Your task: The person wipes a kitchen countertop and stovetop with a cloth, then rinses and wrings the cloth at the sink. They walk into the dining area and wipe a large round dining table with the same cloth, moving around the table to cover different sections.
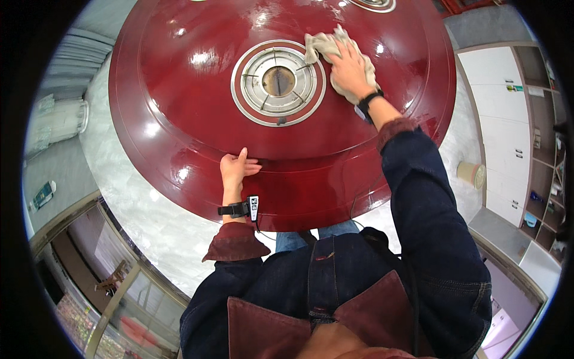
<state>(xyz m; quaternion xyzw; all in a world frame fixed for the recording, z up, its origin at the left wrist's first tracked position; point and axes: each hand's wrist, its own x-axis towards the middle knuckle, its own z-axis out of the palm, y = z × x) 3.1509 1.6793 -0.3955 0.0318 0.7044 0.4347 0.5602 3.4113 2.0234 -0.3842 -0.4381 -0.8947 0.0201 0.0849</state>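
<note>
A glossy dark red round table fills the area before me, with a metal gas burner set into its top. My right hand presses a crumpled beige cloth onto the tabletop, just right of the burner ring. The cloth bunches under the palm and spreads past the fingers on the left. Near the table's front rim, my left hand is held with its fingers apart and nothing in it. Whether it touches the surface, I cannot tell. Damp-looking streaks shine on the red top.
Part of a second burner shows at the far right of the tabletop. White cabinets and open shelves stand on the right, with a small bin on the floor. A covered cylindrical appliance is at left; a glazed door is lower left.
</note>
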